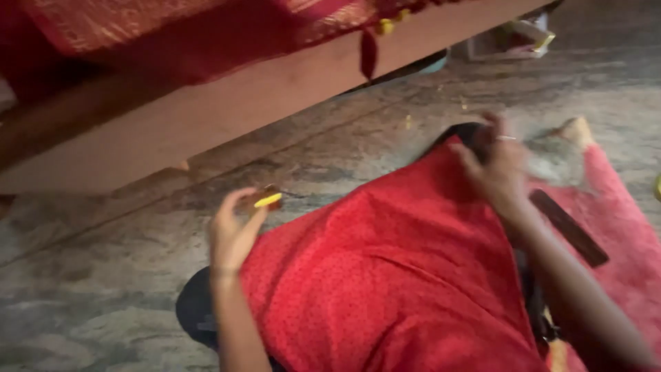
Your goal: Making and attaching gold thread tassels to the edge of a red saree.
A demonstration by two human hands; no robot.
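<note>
Soft, warm, fairly dim indoor light fills the view, with no hard glare and only a faint shadow under the wooden bed frame point(227, 114). Everything is smeared by motion blur, worst at the right hand point(497, 165); corners look dark.

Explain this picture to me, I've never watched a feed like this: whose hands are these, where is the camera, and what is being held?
There is no machine here. The single picture comes from a camera worn on a person's head, looking down at their own two bare hands. The person seems to sit on a mottled stone floor with red cloth spread over their lap. The left hand is raised and pinches a small yellow piece between its fingertips. The right hand, blurred by motion and wearing a ring, is at the far edge of the cloth; whether it grips anything cannot be told. A dark flat strip lies beside that forearm. At the top runs a wooden bed frame draped with red and gold fabric.
</note>
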